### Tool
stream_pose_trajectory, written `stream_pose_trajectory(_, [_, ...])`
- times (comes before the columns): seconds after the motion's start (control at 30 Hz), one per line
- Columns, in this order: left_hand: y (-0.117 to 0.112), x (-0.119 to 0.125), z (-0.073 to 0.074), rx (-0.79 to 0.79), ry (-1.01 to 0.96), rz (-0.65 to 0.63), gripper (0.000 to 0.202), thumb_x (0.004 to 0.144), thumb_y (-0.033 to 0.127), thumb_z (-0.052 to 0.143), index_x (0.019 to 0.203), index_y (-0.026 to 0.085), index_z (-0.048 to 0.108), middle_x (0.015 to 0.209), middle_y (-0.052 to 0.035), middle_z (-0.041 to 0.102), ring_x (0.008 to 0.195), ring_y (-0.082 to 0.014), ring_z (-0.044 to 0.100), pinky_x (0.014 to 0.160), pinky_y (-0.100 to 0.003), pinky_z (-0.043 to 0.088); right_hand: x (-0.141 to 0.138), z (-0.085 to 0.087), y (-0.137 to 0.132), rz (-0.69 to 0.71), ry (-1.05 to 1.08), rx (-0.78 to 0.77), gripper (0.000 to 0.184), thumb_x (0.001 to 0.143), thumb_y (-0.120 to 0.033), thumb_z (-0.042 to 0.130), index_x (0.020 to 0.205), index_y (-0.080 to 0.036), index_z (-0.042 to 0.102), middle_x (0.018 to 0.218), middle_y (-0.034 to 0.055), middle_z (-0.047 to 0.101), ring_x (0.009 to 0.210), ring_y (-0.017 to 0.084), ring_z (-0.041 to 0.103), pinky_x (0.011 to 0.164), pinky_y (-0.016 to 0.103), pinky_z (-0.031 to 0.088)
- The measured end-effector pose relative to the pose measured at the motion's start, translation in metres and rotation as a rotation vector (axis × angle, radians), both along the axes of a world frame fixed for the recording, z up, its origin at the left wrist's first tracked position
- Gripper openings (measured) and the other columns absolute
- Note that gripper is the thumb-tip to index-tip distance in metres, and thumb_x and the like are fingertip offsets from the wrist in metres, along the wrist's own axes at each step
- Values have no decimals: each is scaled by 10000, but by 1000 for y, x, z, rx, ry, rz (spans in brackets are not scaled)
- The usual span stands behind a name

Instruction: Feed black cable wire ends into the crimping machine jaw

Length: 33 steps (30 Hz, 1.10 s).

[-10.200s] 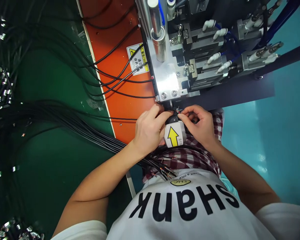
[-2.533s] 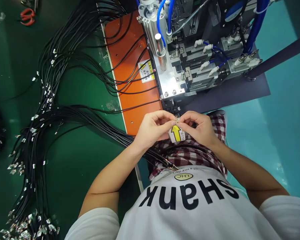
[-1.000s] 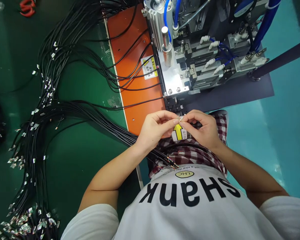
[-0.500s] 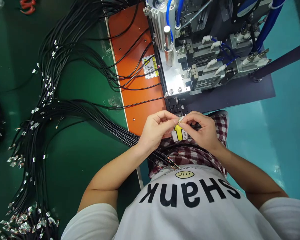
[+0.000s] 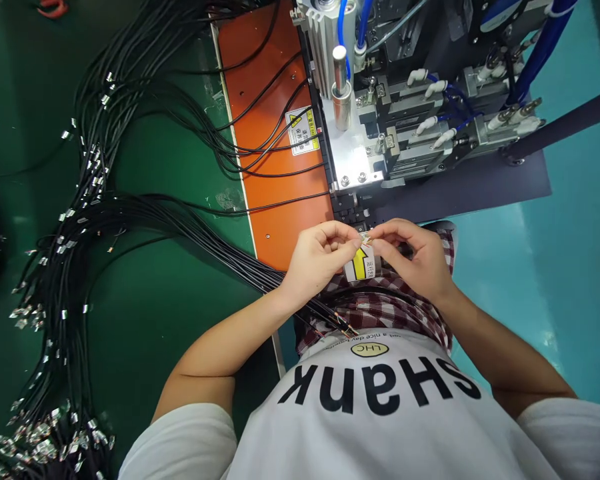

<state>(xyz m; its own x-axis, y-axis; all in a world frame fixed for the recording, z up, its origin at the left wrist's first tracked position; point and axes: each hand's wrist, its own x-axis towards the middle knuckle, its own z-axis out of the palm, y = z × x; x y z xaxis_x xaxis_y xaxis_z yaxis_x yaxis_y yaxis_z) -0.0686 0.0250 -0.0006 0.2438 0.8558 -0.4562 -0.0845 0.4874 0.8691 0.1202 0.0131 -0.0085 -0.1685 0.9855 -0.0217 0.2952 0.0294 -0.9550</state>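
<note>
My left hand (image 5: 316, 261) and my right hand (image 5: 416, 257) meet fingertip to fingertip just in front of the machine (image 5: 375, 133). Both pinch a small metal terminal (image 5: 366, 235) at the end of a thin black cable; the cable itself is mostly hidden by my fingers. Directly under the pinch sits a white block with a yellow arrow label (image 5: 361, 264). More stripped black cable ends (image 5: 336, 320) lie across my checked cloth (image 5: 380, 307) at my waist.
A large bundle of black cables with metal clips (image 5: 80, 220) spreads over the green mat (image 5: 145, 300) on the left. An orange plate (image 5: 270, 100) carries a warning sticker (image 5: 304, 131). Teal floor (image 5: 555, 253) lies to the right.
My hands left the machine's slot and drew back over the arrow label, holding the terminal between the fingertips. In the last second they barely moved; the view shifted slightly.
</note>
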Motion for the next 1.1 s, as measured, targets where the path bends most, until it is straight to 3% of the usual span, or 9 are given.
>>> stream_pose_trajectory(0.23, [0, 3, 4, 30, 11, 14, 243, 714, 310, 848, 782, 136, 693, 649, 20, 631, 515, -43, 496, 468, -158, 397, 3, 10, 2, 0, -37, 18, 105, 908, -262, 687, 959, -226, 771, 928, 29, 751, 815, 166, 679, 684, 307, 508])
stream_pose_trajectory(0.4, [0, 2, 4, 36, -4, 4, 257, 724, 333, 844, 794, 132, 700, 667, 13, 646, 526, -44, 515, 491, -162, 426, 0, 9, 2, -35, -56, 93, 49, 860, -243, 743, 895, -234, 776, 899, 24, 762, 806, 171, 690, 683, 310, 517])
stream_pose_trajectory(0.7, [0, 2, 5, 50, 26, -16, 298, 752, 398, 823, 792, 133, 691, 663, 5, 653, 524, -56, 529, 501, -179, 446, -1, 9, 5, -33, -92, 58, 70, 866, -277, 726, 815, -228, 730, 820, 19, 733, 725, 166, 642, 630, 313, 493])
stream_pose_trajectory(0.93, [1, 2, 7, 91, 25, -16, 271, 766, 374, 823, 806, 145, 685, 693, -7, 658, 575, -76, 565, 530, -182, 462, -4, 4, 4, -39, 3, -60, 91, 889, -270, 682, 827, -204, 679, 782, 5, 679, 711, 144, 600, 657, 292, 478])
stream_pose_trajectory(1.1, [-6, 2, -2, 224, 0, -16, 206, 825, 337, 779, 895, 165, 690, 798, -19, 668, 631, -83, 562, 580, -195, 469, -3, -1, 3, -30, 138, -201, 119, 894, -292, 681, 827, -195, 665, 778, -2, 660, 711, 132, 579, 665, 274, 459])
